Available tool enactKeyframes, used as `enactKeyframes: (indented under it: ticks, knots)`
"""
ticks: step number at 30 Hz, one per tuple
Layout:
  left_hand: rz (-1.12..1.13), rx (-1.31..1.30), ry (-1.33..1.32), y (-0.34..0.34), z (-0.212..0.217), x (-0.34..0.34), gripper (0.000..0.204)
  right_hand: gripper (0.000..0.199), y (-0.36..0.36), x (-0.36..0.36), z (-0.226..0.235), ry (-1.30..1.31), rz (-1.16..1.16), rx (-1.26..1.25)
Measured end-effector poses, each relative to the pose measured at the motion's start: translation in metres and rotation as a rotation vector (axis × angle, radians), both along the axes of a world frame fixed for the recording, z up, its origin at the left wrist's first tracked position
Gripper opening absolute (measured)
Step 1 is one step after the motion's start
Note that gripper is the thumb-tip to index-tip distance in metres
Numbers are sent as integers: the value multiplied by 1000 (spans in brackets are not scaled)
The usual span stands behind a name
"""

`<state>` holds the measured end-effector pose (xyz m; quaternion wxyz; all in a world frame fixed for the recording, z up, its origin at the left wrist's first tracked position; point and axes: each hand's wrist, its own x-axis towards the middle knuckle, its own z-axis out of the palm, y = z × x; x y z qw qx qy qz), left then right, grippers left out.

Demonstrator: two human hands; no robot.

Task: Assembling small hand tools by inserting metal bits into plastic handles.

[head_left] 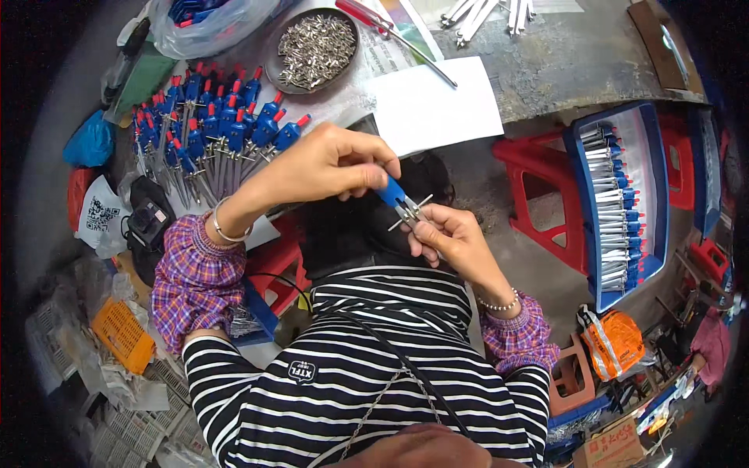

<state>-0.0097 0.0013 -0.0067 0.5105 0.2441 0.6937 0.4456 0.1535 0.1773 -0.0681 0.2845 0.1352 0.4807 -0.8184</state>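
Note:
Held between my two hands, above my lap, is a small metal tool with a flat blue plastic piece [391,190] and a thin cross pin. My left hand [343,162] is closed with thumb and fingers pinching the blue piece at its upper end. Lower and to the right, my right hand [449,236] grips the metal part between thumb and fingers, near the cross pin. A pile of similar tools with blue bodies, red tips and metal shafts [211,129] lies on the table beside my left hand.
A round dish of small metal parts [317,51] sits on the table, with a white paper sheet [437,105] and red-handled screwdriver [390,31] nearby. To the right, a blue tray [651,179] of lined-up tools rests over red stools [538,187]. A plastic bag [211,35] lies far left.

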Motion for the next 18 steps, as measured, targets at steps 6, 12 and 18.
enactKeyframes:
  ticks: [6, 12, 18]
  knots:
    - [-200, 65, 312, -5, 0, 1, 35, 18, -2, 0, 2, 0, 29, -23]
    - [-250, 199, 500, -7, -3, 8, 32, 22, -3, -1, 2, 14, 35, -99]
    - [-203, 238, 529, -13, -8, 23, 29, 21, -6, 3, -4, -11, 52, -207]
